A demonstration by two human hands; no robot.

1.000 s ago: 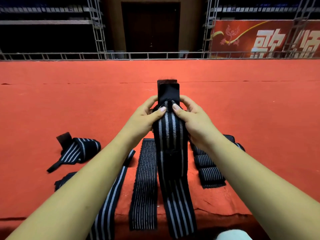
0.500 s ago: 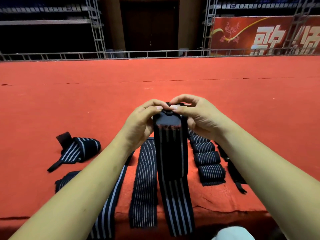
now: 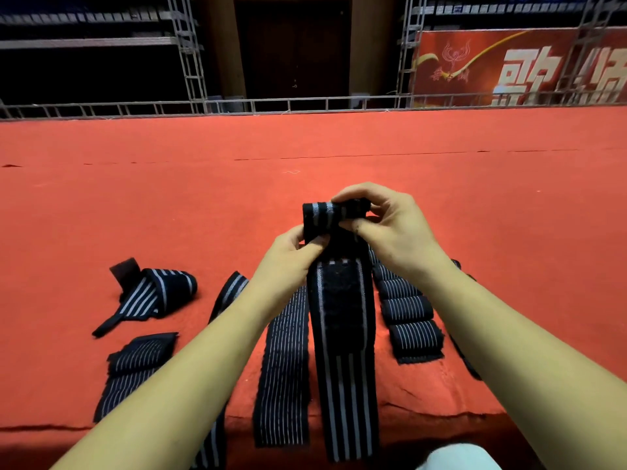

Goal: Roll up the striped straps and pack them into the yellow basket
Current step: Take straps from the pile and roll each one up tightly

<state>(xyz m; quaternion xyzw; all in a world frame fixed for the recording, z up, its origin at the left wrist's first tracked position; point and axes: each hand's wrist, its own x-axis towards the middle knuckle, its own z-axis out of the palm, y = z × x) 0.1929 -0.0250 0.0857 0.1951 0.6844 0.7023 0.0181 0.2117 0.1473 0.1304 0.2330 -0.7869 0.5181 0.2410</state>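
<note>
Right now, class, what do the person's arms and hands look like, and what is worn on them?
The left forearm and right forearm are bare to the frame edge: no sleeves show. The left hand and right hand wear no gloves, and no watch, bracelet or ring is visible.

Both hands meet at centre: the right hand (image 3: 390, 228) pinches the rolled top of the striped strap (image 3: 342, 320), and the left hand (image 3: 288, 259) grips just below, at 7 o'clock. The tail hangs toward 6 o'clock. On the red carpet (image 3: 169, 198), rolled straps (image 3: 407, 313) sit at 4 o'clock and a loose bundle (image 3: 159, 293) at 9 o'clock.
</note>
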